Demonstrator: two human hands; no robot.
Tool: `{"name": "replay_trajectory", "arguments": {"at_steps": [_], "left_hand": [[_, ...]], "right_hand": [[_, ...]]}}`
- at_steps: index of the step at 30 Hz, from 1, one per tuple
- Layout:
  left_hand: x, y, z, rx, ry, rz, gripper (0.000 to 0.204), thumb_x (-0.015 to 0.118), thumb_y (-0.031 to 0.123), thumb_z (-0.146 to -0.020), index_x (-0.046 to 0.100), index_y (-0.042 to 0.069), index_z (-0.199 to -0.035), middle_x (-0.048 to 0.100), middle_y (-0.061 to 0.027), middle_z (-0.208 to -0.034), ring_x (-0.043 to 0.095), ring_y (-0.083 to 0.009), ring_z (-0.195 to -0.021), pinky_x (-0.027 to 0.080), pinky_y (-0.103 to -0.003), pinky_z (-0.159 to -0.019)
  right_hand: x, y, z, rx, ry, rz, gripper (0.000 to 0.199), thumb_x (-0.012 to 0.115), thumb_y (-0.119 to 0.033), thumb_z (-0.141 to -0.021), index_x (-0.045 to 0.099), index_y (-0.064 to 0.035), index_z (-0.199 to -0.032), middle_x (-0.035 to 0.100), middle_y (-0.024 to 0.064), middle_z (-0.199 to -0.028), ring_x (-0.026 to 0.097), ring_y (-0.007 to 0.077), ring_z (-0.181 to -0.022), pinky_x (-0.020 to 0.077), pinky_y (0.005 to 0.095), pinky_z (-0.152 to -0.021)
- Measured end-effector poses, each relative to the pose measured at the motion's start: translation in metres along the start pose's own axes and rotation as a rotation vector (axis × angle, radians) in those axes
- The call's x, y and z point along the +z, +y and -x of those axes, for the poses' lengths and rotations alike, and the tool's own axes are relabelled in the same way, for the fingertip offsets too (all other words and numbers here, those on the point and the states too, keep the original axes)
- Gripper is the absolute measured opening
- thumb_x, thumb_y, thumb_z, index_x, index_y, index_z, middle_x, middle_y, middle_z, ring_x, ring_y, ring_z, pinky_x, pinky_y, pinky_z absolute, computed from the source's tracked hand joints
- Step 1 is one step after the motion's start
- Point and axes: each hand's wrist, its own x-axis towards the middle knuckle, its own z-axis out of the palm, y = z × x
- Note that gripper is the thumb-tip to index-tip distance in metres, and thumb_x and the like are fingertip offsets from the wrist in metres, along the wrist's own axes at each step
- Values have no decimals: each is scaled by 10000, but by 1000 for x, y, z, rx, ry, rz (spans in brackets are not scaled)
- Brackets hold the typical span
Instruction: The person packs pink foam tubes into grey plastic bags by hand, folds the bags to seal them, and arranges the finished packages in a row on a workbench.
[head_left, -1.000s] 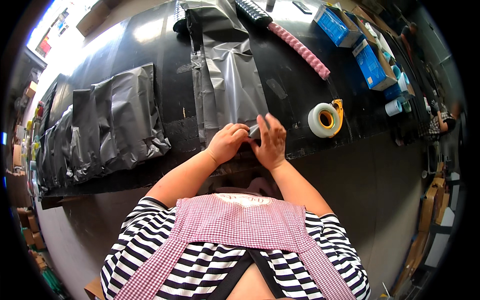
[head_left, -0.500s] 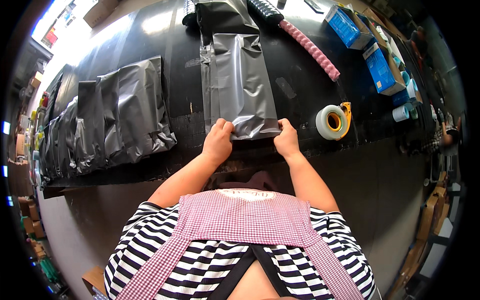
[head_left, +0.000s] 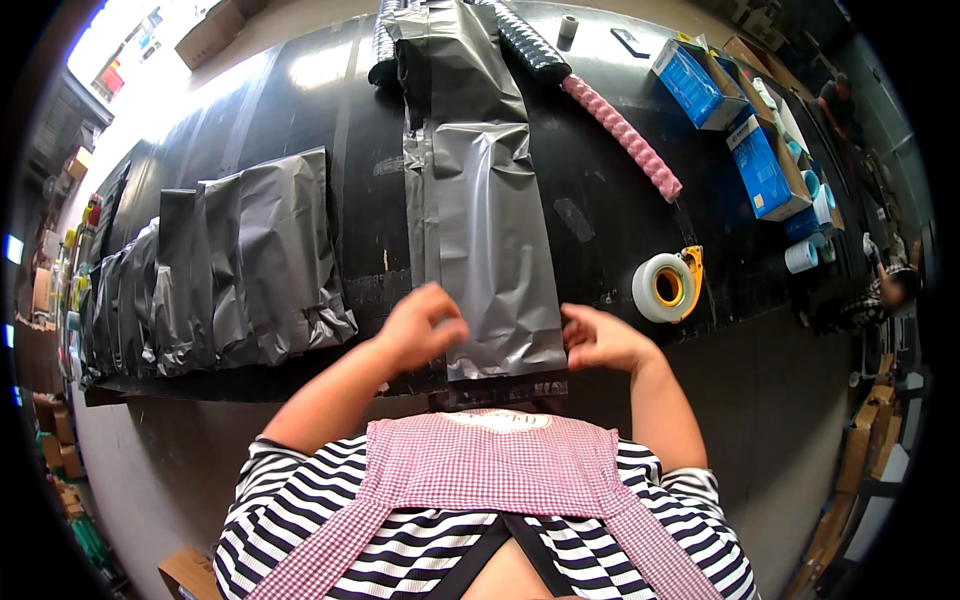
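Head view shows us standing at the near edge of a long black table (head_left: 300, 90), which runs away from us and curves off toward the picture rim. Bare tabletop lies between the stack of grey bags (head_left: 230, 270) at our left and the grey mailer bag (head_left: 490, 230) in the middle, and again between that bag and the tape dispenser (head_left: 668, 287) at our right. The near edge of the table sits just under our hands, so room toward us is short.

Farther along the surface we see a pink foam roll (head_left: 625, 135) lying at an angle, a dark ribbed roll (head_left: 530, 45) beyond it, and blue boxes (head_left: 760, 160) near the right edge. Grey floor surrounds the table, with cardboard boxes (head_left: 215, 25) at the far left (detail there is washed out by glare).

Our left hand (head_left: 425, 325) rests at the left side of the mailer bag's near end, fingers curled and loosely open, fingertips touching the bag's edge. Our right hand (head_left: 600, 340) sits at the right side of the same end, fingers bent inward against the bag. We cannot tell whether either hand pinches the film or merely presses it. The bag lies flat, lengthwise, its near end at the table edge.
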Motion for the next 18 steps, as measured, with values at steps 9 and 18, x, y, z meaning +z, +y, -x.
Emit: {"name": "replay_trajectory", "arguments": {"at_steps": [9, 18], "left_hand": [[-78, -115, -250, -335, 555, 158, 334, 713, 197, -951, 702, -25, -1199, 750, -129, -1083, 697, -179, -968, 533, -299, -860], [-92, -152, -344, -559, 627, 429, 574, 737, -20, -850, 553, -32, -1394, 700, -125, -1143, 679, -204, -1019, 550, -311, -895]], "right_hand": [[-125, -109, -237, -366, 649, -358, 463, 708, -157, -964, 561, 83, -1332, 707, 124, -1094, 696, 176, -931, 560, 290, -788], [-175, -149, -359, -397, 581, -316, 399, 749, 61, -805, 650, 66, -1192, 712, 120, -1056, 683, 216, -951, 532, 332, -877]]}}
